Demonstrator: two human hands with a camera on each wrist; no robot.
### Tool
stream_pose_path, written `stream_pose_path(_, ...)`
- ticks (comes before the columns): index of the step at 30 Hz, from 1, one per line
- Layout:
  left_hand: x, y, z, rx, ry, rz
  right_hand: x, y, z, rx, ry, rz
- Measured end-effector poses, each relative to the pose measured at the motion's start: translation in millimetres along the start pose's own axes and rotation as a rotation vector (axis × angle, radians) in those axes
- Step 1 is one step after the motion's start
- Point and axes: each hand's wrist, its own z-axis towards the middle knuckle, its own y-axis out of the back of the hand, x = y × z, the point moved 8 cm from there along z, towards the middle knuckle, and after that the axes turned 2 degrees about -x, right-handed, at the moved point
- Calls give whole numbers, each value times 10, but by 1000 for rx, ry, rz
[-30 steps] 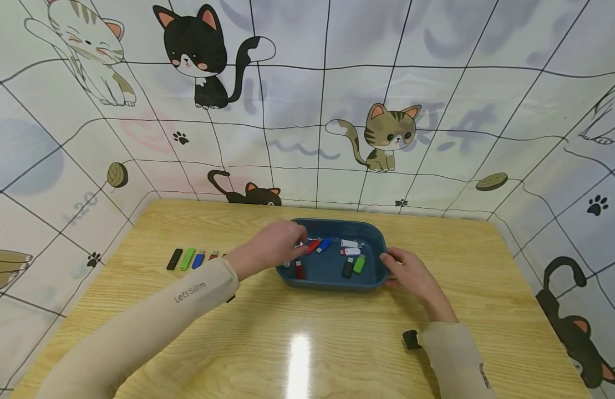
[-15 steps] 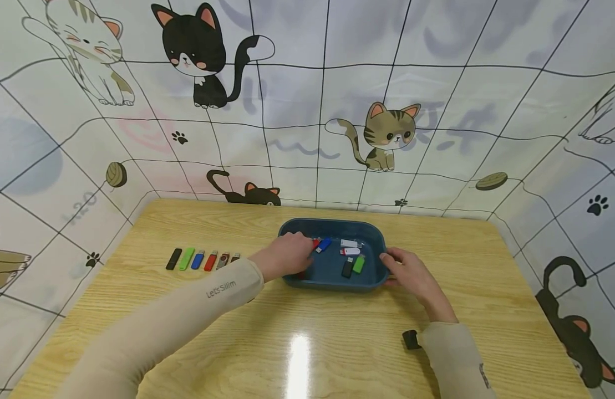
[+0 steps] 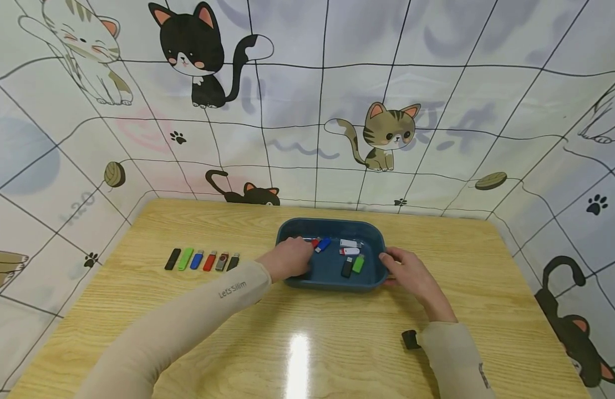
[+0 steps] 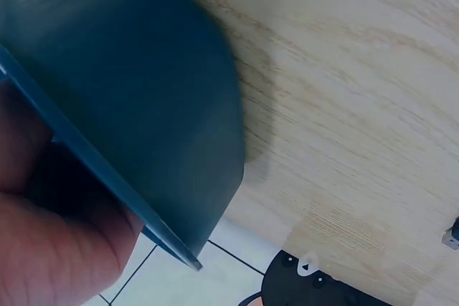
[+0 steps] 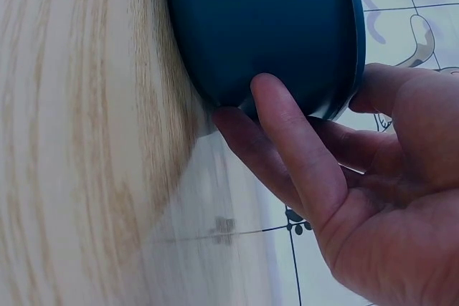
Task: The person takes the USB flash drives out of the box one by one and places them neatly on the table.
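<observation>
A dark blue plastic tray (image 3: 332, 287) holds several USB sticks: a blue one (image 3: 323, 245), a white one (image 3: 349, 243), a white-and-red one (image 3: 350, 251), a black one (image 3: 347, 267) and a green one (image 3: 358, 264). A red stick (image 3: 315, 242) is partly covered by my left hand (image 3: 291, 257), which reaches down into the tray's left end. Its fingertips are hidden behind the tray wall (image 4: 143, 98), so whether they pinch a stick cannot be seen. My right hand (image 3: 411, 272) grips the tray's right end, thumb (image 5: 380, 87) at the rim and fingers (image 5: 297, 141) against the outer wall.
Left of the tray, several USB sticks lie in a slanted row on the wooden table (image 3: 347, 343), from a black one (image 3: 173, 259) to another black one (image 3: 233, 261). A small black object (image 3: 410, 339) sits by the right sleeve. A cat-patterned cloth surrounds the table.
My left hand has moved slightly right and lower into the tray, covering a dark red stick there. Its forearm no longer covers part of the row. My right hand stays put.
</observation>
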Motion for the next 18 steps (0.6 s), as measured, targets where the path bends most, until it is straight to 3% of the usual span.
stream_pose_path(11,-41,18,-10,-31,-53,-11,20,-7,-4,6,11,2)
stream_pose_path(18,-79,-42,25,14,-77,8,-4,0,2,-2,3,6)
